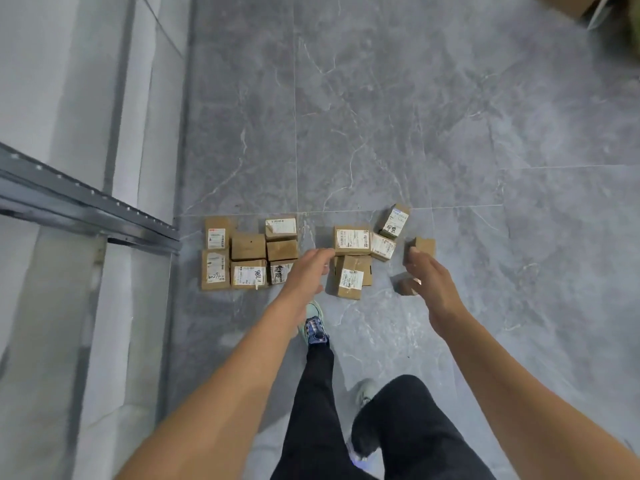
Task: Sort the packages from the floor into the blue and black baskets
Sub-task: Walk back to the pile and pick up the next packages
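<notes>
The pick-up step is only beginning: the packages (351,240) lie on the floor (381,116) at twelve o'clock from the feet. The left hand (306,271) and right hand (431,282) reach toward them, fingers loose and empty. The next move is probably gripping one box. No basket is in sight.

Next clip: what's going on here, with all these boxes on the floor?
A person stands over a cluster of small cardboard packages lying on the grey tiled floor, both arms stretched down toward them. The left hand reaches toward a labelled box in the middle, and the right hand toward two small plain boxes at the right edge. Neither hand grips anything yet. No basket is in view.
</notes>
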The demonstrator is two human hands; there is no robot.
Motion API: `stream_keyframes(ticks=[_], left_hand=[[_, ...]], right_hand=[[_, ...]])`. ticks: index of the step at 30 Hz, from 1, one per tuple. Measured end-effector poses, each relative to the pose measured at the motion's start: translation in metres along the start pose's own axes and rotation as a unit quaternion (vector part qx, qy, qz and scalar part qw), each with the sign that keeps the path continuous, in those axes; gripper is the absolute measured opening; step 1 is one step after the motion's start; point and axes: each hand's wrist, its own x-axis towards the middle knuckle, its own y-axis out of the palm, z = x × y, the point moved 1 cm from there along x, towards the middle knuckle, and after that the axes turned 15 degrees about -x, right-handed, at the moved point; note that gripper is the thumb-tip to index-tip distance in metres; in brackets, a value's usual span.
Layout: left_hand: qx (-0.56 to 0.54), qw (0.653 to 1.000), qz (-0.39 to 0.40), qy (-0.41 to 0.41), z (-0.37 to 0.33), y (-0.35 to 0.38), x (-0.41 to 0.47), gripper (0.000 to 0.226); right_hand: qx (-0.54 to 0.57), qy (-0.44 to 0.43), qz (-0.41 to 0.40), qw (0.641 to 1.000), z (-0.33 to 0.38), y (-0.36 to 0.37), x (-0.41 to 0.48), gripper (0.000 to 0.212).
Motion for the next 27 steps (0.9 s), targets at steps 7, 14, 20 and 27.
stream_keyframes(ticks=[7, 14, 20, 27], left_hand=[[0.031, 0.998, -0.018, -0.053, 0.01, -0.001, 0.108, 0.02], [0.045, 0.992, -0.051, -0.11, 0.05, 0.018, 0.232, 0.014], [0.055, 0.988, -0.079, -0.124, 0.094, 0.038, 0.343, 0.014], [0.066, 0.985, -0.092, -0.133, 0.145, 0.043, 0.448, 0.027]], right_hand=[[-0.031, 0.064, 0.007, 0.997, -0.013, 0.019, 0.104, 0.056], [-0.045, 0.107, 0.043, 0.992, -0.055, 0.042, 0.236, 0.067], [-0.08, 0.123, 0.075, 0.986, -0.092, 0.068, 0.347, 0.053], [-0.068, 0.148, 0.072, 0.984, -0.136, 0.101, 0.446, 0.035]])
